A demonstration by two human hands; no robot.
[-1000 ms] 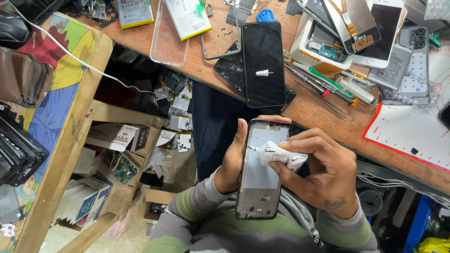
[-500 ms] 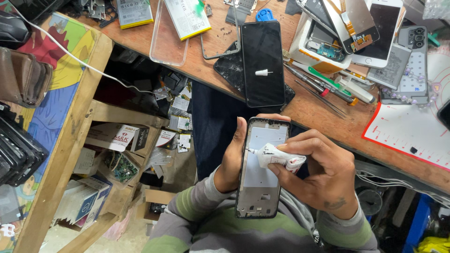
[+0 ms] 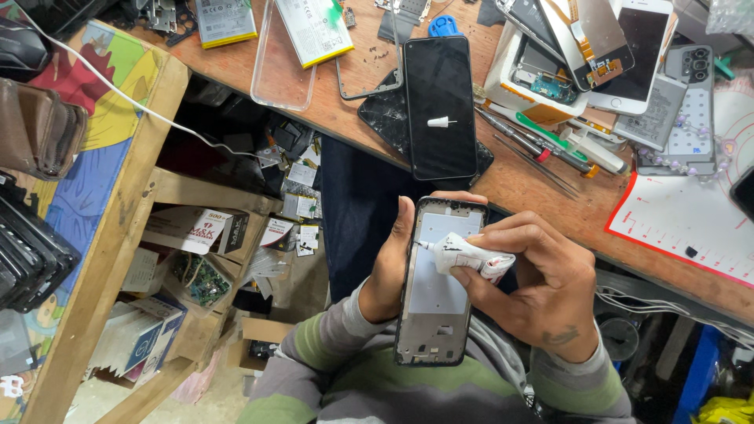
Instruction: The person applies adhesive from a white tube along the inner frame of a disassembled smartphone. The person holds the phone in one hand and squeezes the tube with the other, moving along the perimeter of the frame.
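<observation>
On wooden workbench (image 3: 542, 184): scattered phone parts (image 3: 597, 47).

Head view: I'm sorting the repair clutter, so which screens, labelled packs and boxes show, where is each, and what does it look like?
Black phone screen: flat on the bench, dark, a small white cap on it.
White phone: upper right, dark screen.
Two flat battery packs: bench top left, pale labels, yellow edges.
Cardboard box: wooden shelf at left, white with a red mark.
Glue tube: in the right hand, white, over the phone frame held by the left hand.
</observation>
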